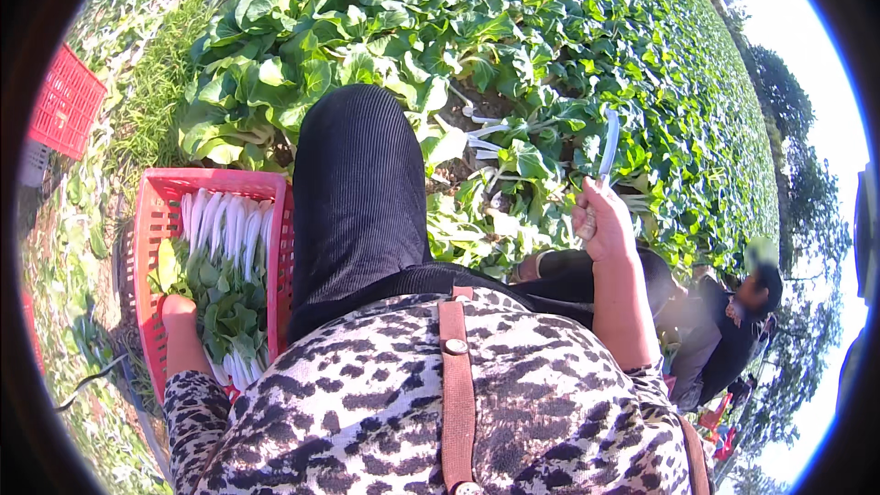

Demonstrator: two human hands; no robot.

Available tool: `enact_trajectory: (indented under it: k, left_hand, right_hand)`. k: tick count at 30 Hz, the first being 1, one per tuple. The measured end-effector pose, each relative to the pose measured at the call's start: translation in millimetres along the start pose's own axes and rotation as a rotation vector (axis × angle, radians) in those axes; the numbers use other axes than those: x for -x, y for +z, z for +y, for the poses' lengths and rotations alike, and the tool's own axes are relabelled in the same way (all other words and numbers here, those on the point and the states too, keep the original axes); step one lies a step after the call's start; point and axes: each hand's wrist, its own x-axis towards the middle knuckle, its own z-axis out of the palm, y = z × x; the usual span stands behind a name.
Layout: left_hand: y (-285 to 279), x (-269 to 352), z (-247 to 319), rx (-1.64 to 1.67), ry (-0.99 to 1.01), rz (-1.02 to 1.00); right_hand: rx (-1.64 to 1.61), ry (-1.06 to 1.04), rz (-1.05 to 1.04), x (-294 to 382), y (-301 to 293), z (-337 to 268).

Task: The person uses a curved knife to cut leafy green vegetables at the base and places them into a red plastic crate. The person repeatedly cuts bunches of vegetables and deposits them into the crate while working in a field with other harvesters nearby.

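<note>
In my right hand (599,223) is a knife (610,141), its pale blade pointing up over the leafy plants. My left hand (180,313) reaches into a red plastic crate (278,268) beside my raised knee. A yellowish-green leaf (167,267) shows just past that hand, whose fingers are hidden, so its grip is unclear. Leafy greens with long white stalks (227,220) lie in rows inside the crate, stalks towards both ends and leaves (230,302) in the middle. Cut white stalks (487,141) lie on the ground between my knee and the knife.
Dense leafy green plants (412,20) spread ahead and to the right. Another red crate (67,103) stands at the far left, above a pale crate (34,163). A person in dark clothing (722,337) is at the right. Cut leaves litter the ground (75,234) on the left.
</note>
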Motion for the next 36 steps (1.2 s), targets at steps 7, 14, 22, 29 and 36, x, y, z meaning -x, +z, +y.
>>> enact_trajectory:
  k: [7, 14, 22, 29, 36]
  left_hand:
    - [-68, -4, 71, -0.190, 0.401, -0.381]
    - [-163, 56, 99, 0.076, 0.007, -0.303]
    - [-357, 83, 124, 1.057, 0.101, 0.591]
    - [-591, 14, 387, 0.968, 1.182, 0.561]
    - [-623, -54, 641, 0.405, 1.752, 0.643]
  right_hand:
    - [0.010, -0.287, 0.016, 58, -32, -73]
    - [0.096, -0.120, -0.085, 17, -19, -24]
    - [0.368, 0.020, -0.179, -7, 12, 1]
    - [0.755, 0.255, -0.030, -119, 13, 38]
    - [0.918, 0.010, 0.071, -239, 44, 94]
